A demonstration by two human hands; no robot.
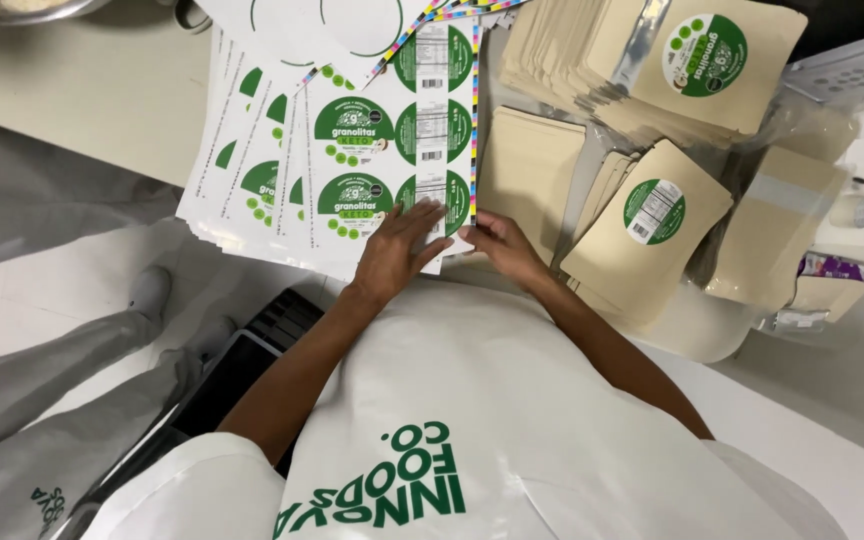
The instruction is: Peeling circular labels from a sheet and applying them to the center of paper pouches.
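My left hand (398,250) lies flat with fingers spread on the near edge of a white sheet (392,150) of round green and white stickers. My right hand (500,245) pinches the sheet's near right corner, beside its coloured edge strip. Several more sticker sheets (242,150) are fanned out to the left underneath. Right of my hands lies a stack of plain tan paper pouches (527,170).
A tan pouch with a round green sticker (652,215) lies to the right on other pouches. A taller stack of labelled pouches (697,65) sits at the back right. Clear plastic wrap (802,120) lies beyond. Another person's legs in grey trousers (62,380) stand at the left.
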